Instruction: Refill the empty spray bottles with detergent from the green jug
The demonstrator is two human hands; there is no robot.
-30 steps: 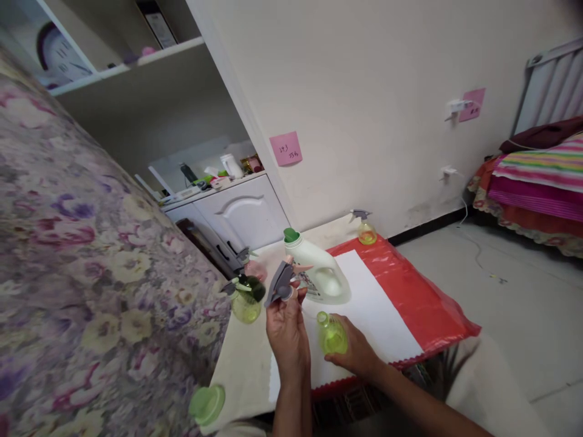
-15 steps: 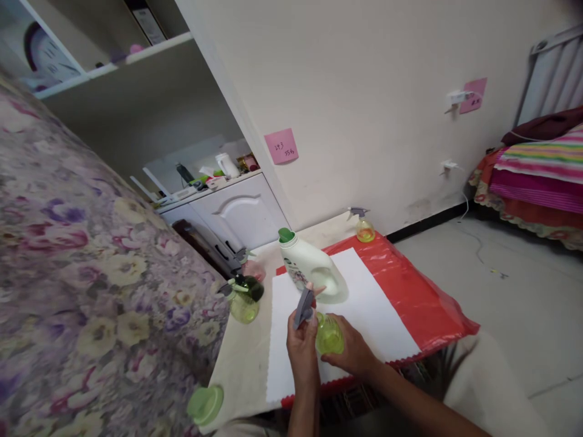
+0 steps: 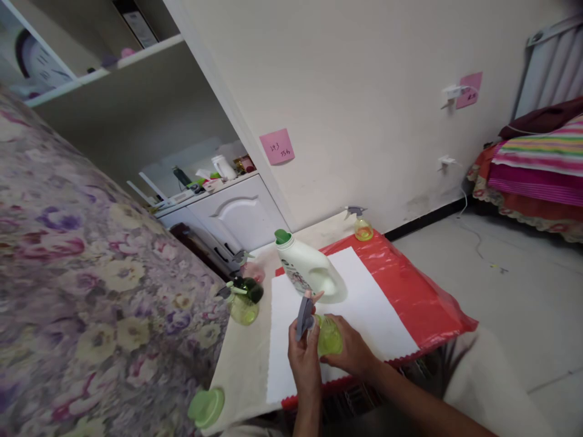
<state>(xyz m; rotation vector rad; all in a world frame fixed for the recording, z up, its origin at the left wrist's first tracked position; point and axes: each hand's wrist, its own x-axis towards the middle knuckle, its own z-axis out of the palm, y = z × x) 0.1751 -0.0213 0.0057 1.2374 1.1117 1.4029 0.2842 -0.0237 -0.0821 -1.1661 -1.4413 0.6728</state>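
Observation:
Both my hands are on one small spray bottle (image 3: 330,337) with a yellow-green body and a grey trigger head. My left hand (image 3: 304,355) is closed around the neck and grey head. My right hand (image 3: 350,347) wraps the round body from the right. The bottle is tilted, held over a white sheet (image 3: 364,291). Just beyond my hands stands a large pale detergent jug (image 3: 312,267) with its green spout uncovered. A green cap (image 3: 206,406) lies at the table's near left corner.
Several other spray bottles stand about: a yellow one (image 3: 245,311), a dark green one (image 3: 253,290) and a pink one (image 3: 253,271) at left, another (image 3: 363,229) at the far right corner. Red plastic (image 3: 410,285) covers the table's right side. A floral curtain (image 3: 113,273) borders the left.
Little differs. Both hands still hold the spray bottle, its grey head turned slightly and sitting a bit lower. The whole view has shifted a little.

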